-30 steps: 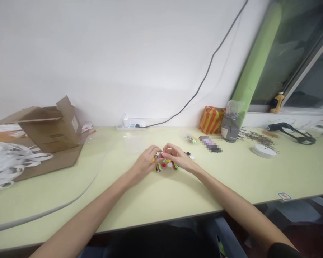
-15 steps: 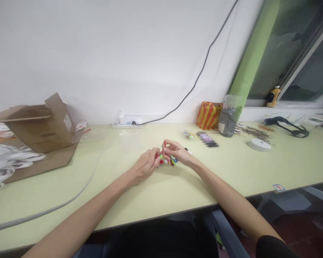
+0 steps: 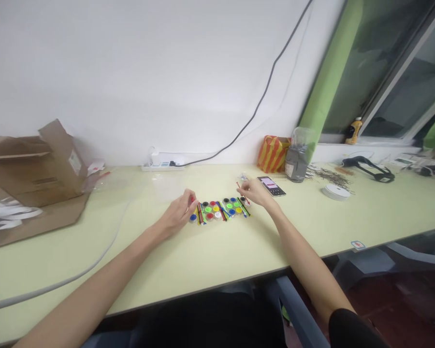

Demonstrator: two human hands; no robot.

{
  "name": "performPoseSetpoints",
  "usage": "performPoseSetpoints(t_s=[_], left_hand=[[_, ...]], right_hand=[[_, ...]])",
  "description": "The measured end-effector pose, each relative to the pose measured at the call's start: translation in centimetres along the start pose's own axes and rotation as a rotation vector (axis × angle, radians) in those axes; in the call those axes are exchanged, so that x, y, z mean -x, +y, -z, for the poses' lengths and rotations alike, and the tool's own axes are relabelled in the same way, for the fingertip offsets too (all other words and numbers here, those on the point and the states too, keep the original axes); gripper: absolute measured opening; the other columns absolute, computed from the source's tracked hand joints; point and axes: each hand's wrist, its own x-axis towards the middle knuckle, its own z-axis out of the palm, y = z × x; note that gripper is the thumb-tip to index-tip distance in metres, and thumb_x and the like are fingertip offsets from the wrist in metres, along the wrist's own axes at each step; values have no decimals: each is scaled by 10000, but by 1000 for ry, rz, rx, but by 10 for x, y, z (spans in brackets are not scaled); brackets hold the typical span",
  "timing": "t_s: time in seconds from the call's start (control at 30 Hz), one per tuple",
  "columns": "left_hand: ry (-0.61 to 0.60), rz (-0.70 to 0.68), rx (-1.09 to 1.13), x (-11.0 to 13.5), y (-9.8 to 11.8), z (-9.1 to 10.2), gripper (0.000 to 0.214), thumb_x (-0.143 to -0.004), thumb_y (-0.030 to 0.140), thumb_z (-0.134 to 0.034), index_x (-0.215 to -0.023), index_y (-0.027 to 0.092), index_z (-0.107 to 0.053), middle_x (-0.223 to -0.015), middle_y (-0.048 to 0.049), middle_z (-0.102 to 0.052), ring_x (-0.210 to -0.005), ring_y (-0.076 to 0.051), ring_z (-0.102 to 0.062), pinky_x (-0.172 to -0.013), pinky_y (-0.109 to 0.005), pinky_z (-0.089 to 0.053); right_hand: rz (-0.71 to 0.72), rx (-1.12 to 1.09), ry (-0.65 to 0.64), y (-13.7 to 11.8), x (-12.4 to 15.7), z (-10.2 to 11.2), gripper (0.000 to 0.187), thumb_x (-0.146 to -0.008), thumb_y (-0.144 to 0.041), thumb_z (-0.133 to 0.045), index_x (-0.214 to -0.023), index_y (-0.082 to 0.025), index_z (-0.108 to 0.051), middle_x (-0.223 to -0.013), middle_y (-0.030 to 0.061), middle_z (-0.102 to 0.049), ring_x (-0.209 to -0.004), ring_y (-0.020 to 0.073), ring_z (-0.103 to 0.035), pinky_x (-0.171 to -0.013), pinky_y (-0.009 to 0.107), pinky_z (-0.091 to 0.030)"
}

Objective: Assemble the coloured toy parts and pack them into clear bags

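Two rows of small round caps in red, green, yellow, blue, white and black (image 3: 219, 209) lie on the pale green table (image 3: 210, 261), with coloured sticks laid across them. My left hand (image 3: 177, 212) rests at the left end of the rows, its fingertips pinching a small red piece (image 3: 193, 198). At the far right end, my right hand (image 3: 256, 191) holds a thin red stick (image 3: 239, 185) that passes under the fingers. A smartphone (image 3: 271, 186) lies just beyond that hand.
A clear plastic cup (image 3: 166, 187) stands behind the caps, near a white power strip (image 3: 162, 167). A cardboard box (image 3: 36, 169) and white strips (image 3: 7, 217) are at left, a grey cable (image 3: 94, 258) crosses the table, and a jar, striped bag and tape roll are at right.
My hands have moved apart, the left to the left and the right up and to the right, uncovering the rows of caps and sticks. The view has also shifted slightly.
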Motion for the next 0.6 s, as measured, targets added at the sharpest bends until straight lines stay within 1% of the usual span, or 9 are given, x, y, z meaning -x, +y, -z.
performPoseSetpoints(t_s=[0.1,0.23,0.4,0.6], left_hand=[[-16,-15,-1,-1,-3,-2,268,-1020,475,-318,-995,225,-409,-770,16,-511,-685,-181,-527,-693,-323,-402],[-22,-23,-6,-2,-6,-3,256,-1016,464,-330,-995,224,-415,-762,14,-520,-678,-181,-531,-685,-321,-402],[-29,-13,-8,-2,-6,-2,254,-1015,465,-329,-995,226,-412,-749,17,-522,-661,-179,-530,-676,-319,-400],[-5,-11,-3,-2,-4,-1,264,-1007,471,-332,-992,224,-425,-758,13,-528,-663,-179,-528,-667,-317,-398]], right_hand=[[-52,126,-113,-1,1,-4,347,-868,-317,-529,-571,-155,-604,-539,24,-570,-528,126,-449,-557,274,-287],[-68,233,-159,-3,3,-9,329,-858,-282,-504,-563,-161,-583,-535,21,-543,-512,121,-385,-540,279,-259],[-60,283,-172,-7,6,-10,298,-841,-269,-519,-570,-166,-583,-576,31,-572,-543,122,-389,-541,277,-244],[-50,323,-173,-7,7,-11,277,-828,-253,-537,-569,-168,-587,-610,50,-605,-558,124,-408,-541,283,-229]])
